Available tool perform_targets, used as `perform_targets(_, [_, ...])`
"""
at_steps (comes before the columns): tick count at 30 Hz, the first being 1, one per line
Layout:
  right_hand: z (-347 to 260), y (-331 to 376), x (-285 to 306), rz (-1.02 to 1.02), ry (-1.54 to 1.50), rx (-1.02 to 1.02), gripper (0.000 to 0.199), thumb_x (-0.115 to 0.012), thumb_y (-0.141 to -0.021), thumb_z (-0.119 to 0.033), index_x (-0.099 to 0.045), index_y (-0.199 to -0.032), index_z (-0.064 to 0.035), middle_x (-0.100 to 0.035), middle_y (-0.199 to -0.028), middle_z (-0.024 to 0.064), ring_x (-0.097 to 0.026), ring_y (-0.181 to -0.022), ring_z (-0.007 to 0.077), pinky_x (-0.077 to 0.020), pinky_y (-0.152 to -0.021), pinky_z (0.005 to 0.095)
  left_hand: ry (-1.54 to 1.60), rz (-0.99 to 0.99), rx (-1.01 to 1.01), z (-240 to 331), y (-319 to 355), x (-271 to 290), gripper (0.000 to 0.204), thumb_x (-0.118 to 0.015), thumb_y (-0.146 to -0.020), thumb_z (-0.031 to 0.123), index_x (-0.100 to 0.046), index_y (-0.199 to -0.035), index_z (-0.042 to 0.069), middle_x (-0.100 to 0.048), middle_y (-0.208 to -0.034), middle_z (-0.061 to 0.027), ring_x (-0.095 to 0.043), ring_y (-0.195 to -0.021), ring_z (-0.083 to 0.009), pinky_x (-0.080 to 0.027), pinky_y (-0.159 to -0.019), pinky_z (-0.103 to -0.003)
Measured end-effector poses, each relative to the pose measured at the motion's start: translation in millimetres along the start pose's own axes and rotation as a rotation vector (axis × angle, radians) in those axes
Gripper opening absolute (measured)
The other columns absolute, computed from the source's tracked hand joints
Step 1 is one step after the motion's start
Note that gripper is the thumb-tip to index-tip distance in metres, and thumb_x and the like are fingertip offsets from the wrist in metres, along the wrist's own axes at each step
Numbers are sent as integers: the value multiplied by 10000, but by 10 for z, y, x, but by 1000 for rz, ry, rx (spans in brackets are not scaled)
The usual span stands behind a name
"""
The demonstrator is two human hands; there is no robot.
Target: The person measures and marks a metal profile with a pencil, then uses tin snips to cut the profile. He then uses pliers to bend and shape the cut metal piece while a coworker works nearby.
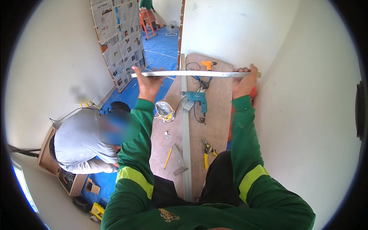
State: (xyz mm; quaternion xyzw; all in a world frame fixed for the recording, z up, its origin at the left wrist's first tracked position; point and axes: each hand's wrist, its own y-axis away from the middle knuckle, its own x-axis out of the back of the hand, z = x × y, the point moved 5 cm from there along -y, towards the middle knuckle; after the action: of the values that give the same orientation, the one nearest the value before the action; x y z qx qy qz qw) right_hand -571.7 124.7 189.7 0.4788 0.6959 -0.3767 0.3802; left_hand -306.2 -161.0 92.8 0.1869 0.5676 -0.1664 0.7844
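A long, thin pale metal strip [199,73] is held up crosswise in front of me. My left hand [150,84] grips it near its left end, thumb on the near side and fingers behind. Close to the other end, my right hand [245,82] is closed around it. Below lies a brown board [220,111] with a long metal channel [185,134] running lengthwise. On the board rest a teal corded drill [197,97], an orange drill [209,64], yellow-handled snips [207,153], a yellow pencil [168,158], a grey flat square [178,161] and a tub [165,110].
To my left a person in a grey shirt [82,134] crouches on blue sheeting [161,57]. A newspaper-covered panel [119,42] stands by the doorway. White walls [299,115] close in on the right. Beyond are an orange ladder [147,23], a fan [171,30] and another person.
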Motion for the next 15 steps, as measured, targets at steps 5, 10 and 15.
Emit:
perform_targets(5, [350,-6,151,-157,69,-174,220,-618,-1019,-249,-466,-898,-144,-429,-719,-16,-458,-631,142,-488,-668,365,-17,47,-301,449,74,-68,595,-582,-1023,703,-441,-893,139,-426,-782,1,-449,-677,-142,-495,-697,-415])
perform_targets(10, [826,266,111,-475,737,-299,394,-700,-993,-391,-559,-1139,-53,-573,-971,86,-584,-762,191,-528,-714,394,-242,-159,-480,624,552,-773,564,-639,-1010,672,-472,-921,140,-393,-746,40,-395,-633,-105,-415,-599,-307])
perform_targets(15, [1300,1252,39,-1192,1348,-205,732,-772,-929,-601,-561,-1310,-13,-681,-1148,248,-698,-1015,338,-557,-905,452,-575,-246,-531,316,896,-1204,539,-670,-1007,648,-530,-957,130,-399,-764,52,-413,-653,-74,-391,-590,-268])
